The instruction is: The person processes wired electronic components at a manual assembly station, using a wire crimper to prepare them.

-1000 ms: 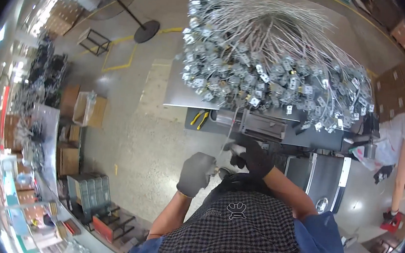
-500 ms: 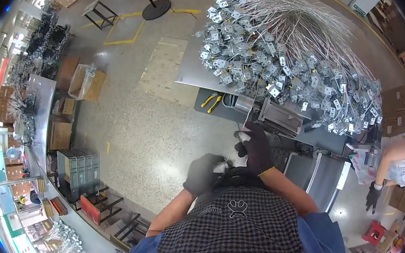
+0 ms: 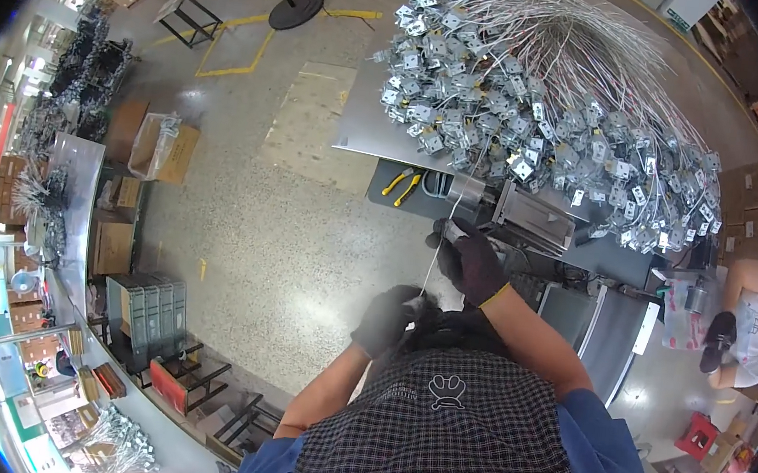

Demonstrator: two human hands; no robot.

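Note:
Both of my hands wear dark gloves and are in front of my checked apron. A thin pale wire (image 3: 434, 265) runs between them, slanting up toward the bench. My left hand (image 3: 383, 318) is closed round its lower end, near my waist, with a small whitish bit showing at the fingers. Higher up and to the right, my right hand (image 3: 470, 266) is closed on the upper part, where a small pale piece shows at the fingertips. It is just below a metal cylinder (image 3: 467, 192) on a grey machine (image 3: 533, 218). The gloves hide the wire's ends.
A large heap of metal brackets with wires (image 3: 503, 111) covers the bench (image 3: 360, 128). Yellow-handled pliers (image 3: 408, 190) lie on a dark mat. At right, a co-worker's gloved hand (image 3: 718, 335) shows. A grey crate (image 3: 149, 319) and an open carton (image 3: 159, 149) stand at left.
The wire now shows stretched between my hands. My right hand has shifted slightly left, and my left hand slightly right. The co-worker's gloved hand has moved upward.

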